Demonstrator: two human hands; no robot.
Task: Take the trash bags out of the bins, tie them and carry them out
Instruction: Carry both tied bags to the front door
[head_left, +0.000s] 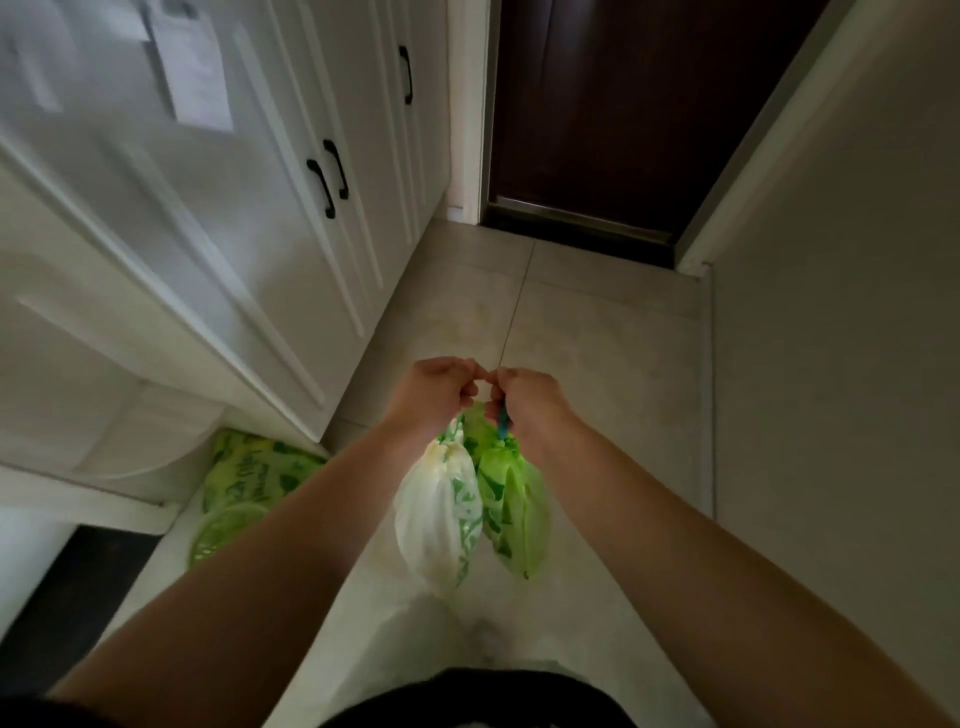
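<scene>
Hands — left hand (439, 392) and right hand (524, 397) — pinch two trash bags (470, 499) together; grip tightly — walk slowly toward the door (613, 114).

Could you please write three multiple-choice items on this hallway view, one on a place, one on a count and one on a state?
1. Where is the dark door?
A. Behind the cabinets
B. Straight ahead, at the end of the tiled floor
C. On the right wall

2. How many bags hang from the hands?
A. One
B. Two
C. Four

3. What state are the hanging bags in?
A. Gathered shut at the top
B. Wide open
C. Lying on the floor

Answers: 1 B, the door closes off the floor ahead. 2 B, a white bag and a green bag. 3 A, both necks bunch under the left hand and right hand.
</scene>
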